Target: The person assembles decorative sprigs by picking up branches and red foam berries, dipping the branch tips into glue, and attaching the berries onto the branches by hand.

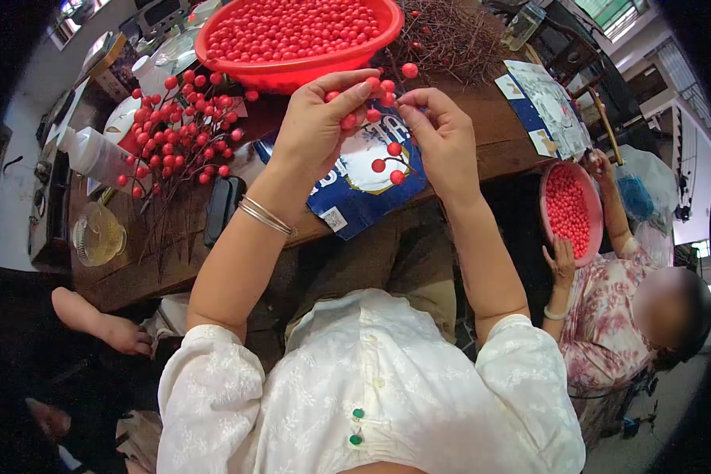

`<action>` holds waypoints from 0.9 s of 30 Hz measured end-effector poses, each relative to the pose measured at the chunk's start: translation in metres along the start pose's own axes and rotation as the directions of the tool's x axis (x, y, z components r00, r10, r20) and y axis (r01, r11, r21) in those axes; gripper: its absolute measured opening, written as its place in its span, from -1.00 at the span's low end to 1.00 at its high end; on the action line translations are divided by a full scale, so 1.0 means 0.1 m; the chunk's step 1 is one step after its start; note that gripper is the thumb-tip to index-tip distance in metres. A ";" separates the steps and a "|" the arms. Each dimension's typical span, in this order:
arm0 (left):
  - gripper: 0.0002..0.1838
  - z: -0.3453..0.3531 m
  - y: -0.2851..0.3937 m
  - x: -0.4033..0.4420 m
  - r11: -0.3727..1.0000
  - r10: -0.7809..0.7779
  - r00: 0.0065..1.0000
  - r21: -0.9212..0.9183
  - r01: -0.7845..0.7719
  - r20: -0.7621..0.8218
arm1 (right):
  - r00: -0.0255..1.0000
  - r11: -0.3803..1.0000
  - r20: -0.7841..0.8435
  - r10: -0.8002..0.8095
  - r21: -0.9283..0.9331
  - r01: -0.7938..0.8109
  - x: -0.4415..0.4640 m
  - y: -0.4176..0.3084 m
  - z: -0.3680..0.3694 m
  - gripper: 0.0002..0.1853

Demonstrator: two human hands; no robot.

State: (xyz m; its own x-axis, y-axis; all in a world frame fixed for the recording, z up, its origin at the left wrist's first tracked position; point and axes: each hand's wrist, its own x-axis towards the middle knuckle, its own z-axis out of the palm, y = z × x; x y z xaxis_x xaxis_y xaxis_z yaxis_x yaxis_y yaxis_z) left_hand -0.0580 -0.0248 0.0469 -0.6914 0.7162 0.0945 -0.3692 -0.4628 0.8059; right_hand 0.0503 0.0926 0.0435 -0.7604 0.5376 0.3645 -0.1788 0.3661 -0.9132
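My left hand (312, 126), a bracelet on its wrist, is curled around several red artificial berries (348, 122), thumb and forefinger meeting near the top. Close beside it, my right hand (449, 142) pinches the thin dark stem of an artificial berry branch (396, 163). Red berries on this branch show above and below the fingertips, and some lie right between the two hands. Which berries are loose and which sit on stems cannot be told there. Under the hands lies a blue and white printed sheet (363, 197) on the wooden table.
A red basin (299, 73) full of berries stands ahead, beside a heap of bare brown twigs (450, 35). Finished-looking berry branches (182, 130) lie left, near a glass bowl (99, 235) and dark case (224, 210). At right, another person holds a pink basin (595, 217) of berries.
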 end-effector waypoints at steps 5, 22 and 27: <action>-0.77 -0.04 -0.06 -0.01 0.996 0.060 0.998 0.062 -0.062 0.034 | 0.992 0.981 0.019 -0.122 -0.153 0.123 -0.01 0.02 0.03 -0.90; -0.78 -0.05 -0.11 -0.07 0.996 0.084 0.996 0.024 -0.085 0.040 | 0.998 0.969 0.057 0.006 -0.245 0.008 -0.01 -0.15 0.07 -0.90; -0.79 -0.09 -0.12 -0.07 0.995 0.094 0.993 0.026 -0.097 0.075 | 0.995 0.972 0.066 0.069 -0.231 -0.052 0.00 -0.14 0.07 -0.90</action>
State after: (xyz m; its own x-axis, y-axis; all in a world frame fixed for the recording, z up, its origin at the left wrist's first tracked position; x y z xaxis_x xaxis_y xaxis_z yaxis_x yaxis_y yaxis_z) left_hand -0.0541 -0.0288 0.0317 -0.6747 0.7065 0.2137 -0.2842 -0.5158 0.8082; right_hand 0.0484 0.0822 0.0549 -0.8103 0.5105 0.2879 0.0098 0.5029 -0.8643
